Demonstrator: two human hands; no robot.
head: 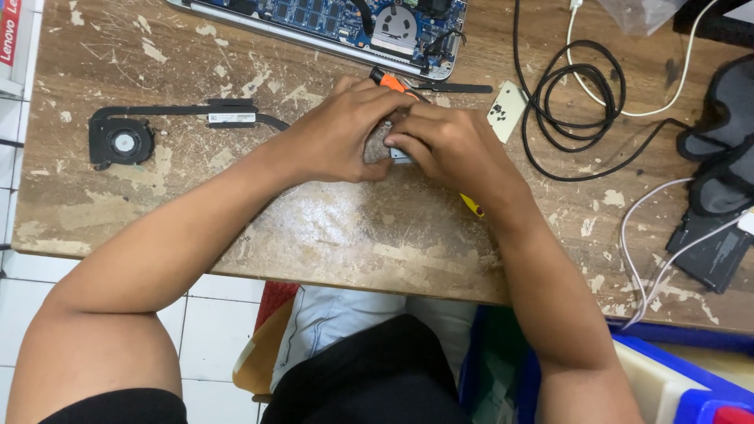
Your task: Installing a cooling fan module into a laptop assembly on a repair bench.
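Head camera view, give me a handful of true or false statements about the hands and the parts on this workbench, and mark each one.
1. Both hands meet over one small grey part. True: the left hand and right hand close around the small grey part.
2. The black cooling fan lies right of the hands. False: it lies to their left, apart from them.
3. An opened laptop with its circuit board exposed sits at the table's far edge. True.
4. The coiled black cable rests on the fan. False: it lies on the wooden table, right of the hands.
5. An orange tool tip shows above the hands. True.
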